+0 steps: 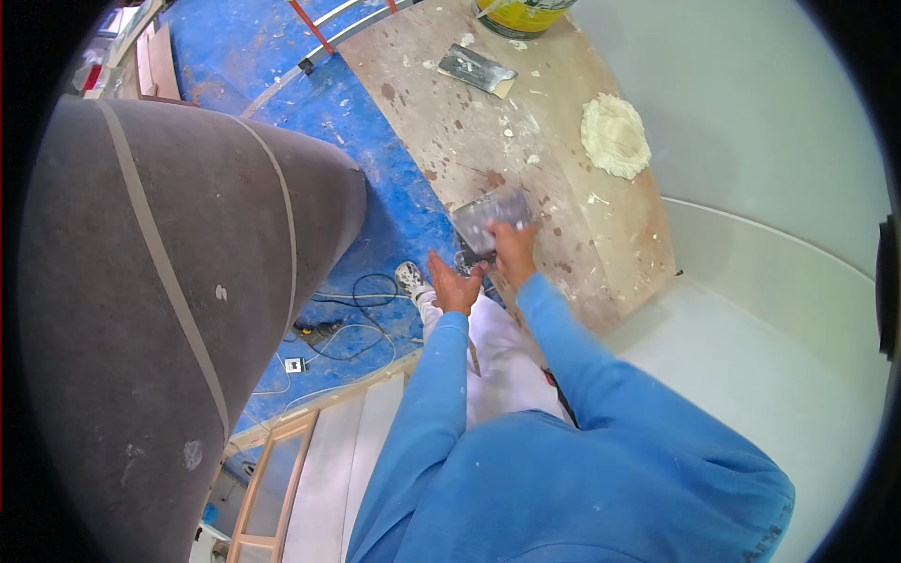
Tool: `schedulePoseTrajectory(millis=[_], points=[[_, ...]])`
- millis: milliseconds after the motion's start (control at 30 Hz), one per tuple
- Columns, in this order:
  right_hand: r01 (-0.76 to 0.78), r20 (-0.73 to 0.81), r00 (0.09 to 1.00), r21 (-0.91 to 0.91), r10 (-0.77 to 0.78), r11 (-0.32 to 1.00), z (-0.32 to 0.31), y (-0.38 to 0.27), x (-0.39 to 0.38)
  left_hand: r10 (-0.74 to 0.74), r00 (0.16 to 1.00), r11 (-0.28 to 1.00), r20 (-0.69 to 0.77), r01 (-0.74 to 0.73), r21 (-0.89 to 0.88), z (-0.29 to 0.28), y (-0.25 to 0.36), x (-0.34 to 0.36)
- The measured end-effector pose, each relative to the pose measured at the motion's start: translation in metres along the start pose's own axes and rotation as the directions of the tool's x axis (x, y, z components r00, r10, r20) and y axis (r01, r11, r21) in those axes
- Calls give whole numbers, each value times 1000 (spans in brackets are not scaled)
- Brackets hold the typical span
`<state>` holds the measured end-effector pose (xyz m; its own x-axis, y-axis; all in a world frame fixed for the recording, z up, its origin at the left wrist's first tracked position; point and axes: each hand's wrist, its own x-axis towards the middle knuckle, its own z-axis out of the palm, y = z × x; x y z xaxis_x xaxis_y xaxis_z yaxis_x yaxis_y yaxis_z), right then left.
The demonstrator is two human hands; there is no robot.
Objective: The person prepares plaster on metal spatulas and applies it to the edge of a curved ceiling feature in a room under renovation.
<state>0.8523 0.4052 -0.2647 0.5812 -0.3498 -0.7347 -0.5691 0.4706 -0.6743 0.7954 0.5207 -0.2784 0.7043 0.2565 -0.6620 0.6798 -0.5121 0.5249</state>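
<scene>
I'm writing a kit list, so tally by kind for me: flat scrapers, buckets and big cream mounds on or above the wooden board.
Flat scrapers: 2, the dark scraper on the board and the grey scraper in the right hand
Buckets: 1
Cream mounds: 1
Total: 4

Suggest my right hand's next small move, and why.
Perhaps carry the flat grey rectangular blade toward the round cream paste-like mound: your bare right hand grips the blade, and the mound sits ahead, rightward, on the stained tan board.
</scene>
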Motion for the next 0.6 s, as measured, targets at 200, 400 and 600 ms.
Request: schedulePoseTrajectory(millis=[200, 400, 600], points=[[234, 20, 971, 145, -239, 961, -17, 6, -6, 20, 1000, 999, -11, -20, -43, 1, -3, 3], [48, 57, 997, -40, -46, 998, -15, -25, 11, 62, 996, 997, -60, -65, -44, 2, -5, 1], [65, 127, 992, -382, -17, 922, -18, -41, 23, 53, 999, 994, 1, -53, -98, 3, -8, 1]])
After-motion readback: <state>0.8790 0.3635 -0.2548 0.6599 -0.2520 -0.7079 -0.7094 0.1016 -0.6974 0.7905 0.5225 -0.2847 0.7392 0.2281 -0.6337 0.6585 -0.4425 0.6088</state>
